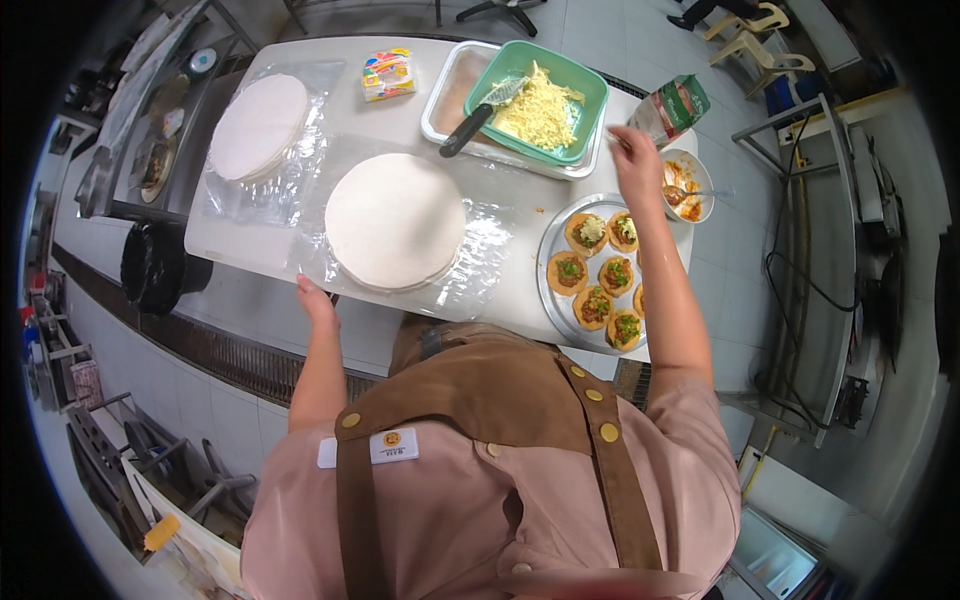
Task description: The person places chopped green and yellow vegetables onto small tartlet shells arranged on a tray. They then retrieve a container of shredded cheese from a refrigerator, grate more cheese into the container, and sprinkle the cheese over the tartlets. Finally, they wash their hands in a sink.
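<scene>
My right hand (637, 160) hangs between the green tub (480, 75) and the round metal tray (550, 240), its fingers drawn together; what they hold, if anything, is too small to make out. Pale yellow grated cheese (540, 115) lies heaped in the tub, with a black-handled utensil (467, 130) leaning over its left rim. On the tray sit several small round bases with brown filling and chopped green bits (594, 308). The two at the back (587, 232) carry cheese too. At the table's front edge rests my left hand (318, 303), empty, fingers loosely apart.
Flat white round sheets (395, 220) lie stacked on clear plastic, with another stack (260, 128) at the left. A small colourful pack (388, 75) stands behind them. Right of my hand are a green-and-white pouch (672, 108) and a bowl of orange-red remains with a spoon (700, 205).
</scene>
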